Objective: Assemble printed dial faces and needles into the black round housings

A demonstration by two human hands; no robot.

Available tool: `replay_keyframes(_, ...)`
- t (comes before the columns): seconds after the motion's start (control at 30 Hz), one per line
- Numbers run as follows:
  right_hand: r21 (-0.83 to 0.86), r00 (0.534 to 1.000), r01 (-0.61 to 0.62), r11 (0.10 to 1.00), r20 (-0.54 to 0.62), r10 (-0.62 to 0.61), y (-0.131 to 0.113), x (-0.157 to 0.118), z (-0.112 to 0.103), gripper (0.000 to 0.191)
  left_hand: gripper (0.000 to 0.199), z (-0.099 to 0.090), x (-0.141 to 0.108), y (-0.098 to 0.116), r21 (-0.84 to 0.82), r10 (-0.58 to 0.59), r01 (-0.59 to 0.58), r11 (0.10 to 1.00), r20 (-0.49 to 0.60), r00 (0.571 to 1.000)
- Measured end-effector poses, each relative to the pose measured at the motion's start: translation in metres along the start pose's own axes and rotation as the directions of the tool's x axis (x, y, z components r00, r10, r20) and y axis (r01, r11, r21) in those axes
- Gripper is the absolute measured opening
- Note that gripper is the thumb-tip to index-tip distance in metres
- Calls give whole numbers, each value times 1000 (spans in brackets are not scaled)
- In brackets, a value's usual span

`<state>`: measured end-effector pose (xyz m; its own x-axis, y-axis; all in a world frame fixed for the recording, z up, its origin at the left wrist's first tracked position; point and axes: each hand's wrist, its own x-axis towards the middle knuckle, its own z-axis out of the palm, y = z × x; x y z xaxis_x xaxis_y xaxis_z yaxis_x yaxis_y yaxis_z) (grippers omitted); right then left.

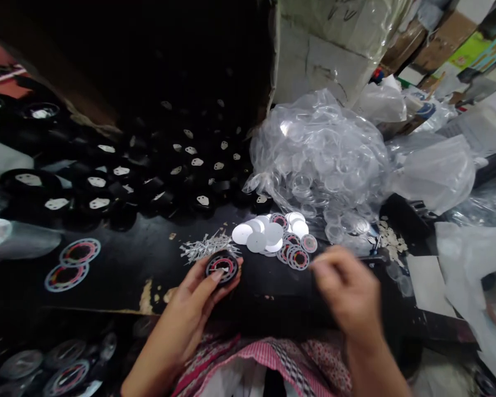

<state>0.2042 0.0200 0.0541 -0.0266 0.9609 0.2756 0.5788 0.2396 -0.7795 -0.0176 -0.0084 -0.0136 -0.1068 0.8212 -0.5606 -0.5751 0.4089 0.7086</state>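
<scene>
My left hand [202, 298] grips a small round black gauge [222, 267] with its dial face turned up; the thumb presses over a white pointer on it. Fingers curled and blurred, my right hand [347, 286] is raised to the right of the printed dial discs [298, 258]; whatever it pinches, if anything, is hidden. Plain white and silver discs [256, 237] overlap in a heap just behind. A pile of thin light-coloured pointers [209, 246] lies directly beyond the gauge.
Many black gauge housings [202, 203] fill the table's back left. A clear bag of transparent round covers [322, 154] stands at back right. Two larger dial discs [80, 252] lie at left. Small pale pieces [391, 240] and a white card [430, 284] are at right.
</scene>
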Motion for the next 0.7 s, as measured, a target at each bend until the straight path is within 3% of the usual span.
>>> replay_keyframes(0.03,-98,962,-81,992,-268,52,12,-2,-19,19,36,3,-1,-1,-21,-23,24,1000,19,1000)
replay_keyframes(0.07,-163,881,-180,970,-466,85,28,-4,-36,18,35,7,-2,-2,-34,-58,59,998,45,997)
replay_keyframes(0.1,-167,841,-248,954,-526,127,44,-5,-48,19,34,11,-2,-4,-46,-98,101,994,71,993)
replay_keyframes(0.17,-76,839,-313,947,-489,239,78,-8,-61,23,37,19,-2,-11,-63,-180,188,980,111,977)
replay_keyframes(0.23,81,824,-329,941,-463,328,105,-10,-60,24,41,26,-2,-18,-58,-227,237,970,140,964)
replay_keyframes(0.3,257,796,-281,925,-476,374,117,-8,-51,19,43,30,-1,-24,-45,-241,252,967,167,956)
replay_keyframes(0.37,408,783,-203,890,-479,398,113,-1,-40,11,42,31,-1,-27,-41,-252,265,963,196,948)
replay_keyframes(0.43,525,803,-164,835,-420,422,94,5,-29,3,40,30,-2,-30,-64,-281,304,951,237,930)
replay_keyframes(0.5,620,865,-175,765,-274,421,68,9,-15,4,37,28,-2,-33,-120,-326,369,922,276,904)
replay_keyframes(0.6,782,969,-182,596,40,243,28,7,11,14,30,26,-1,-40,-197,-396,462,865,297,869)
replay_keyframes(0.7,789,984,-169,591,166,59,8,-1,35,24,22,26,0,-44,-219,-393,475,853,331,858)
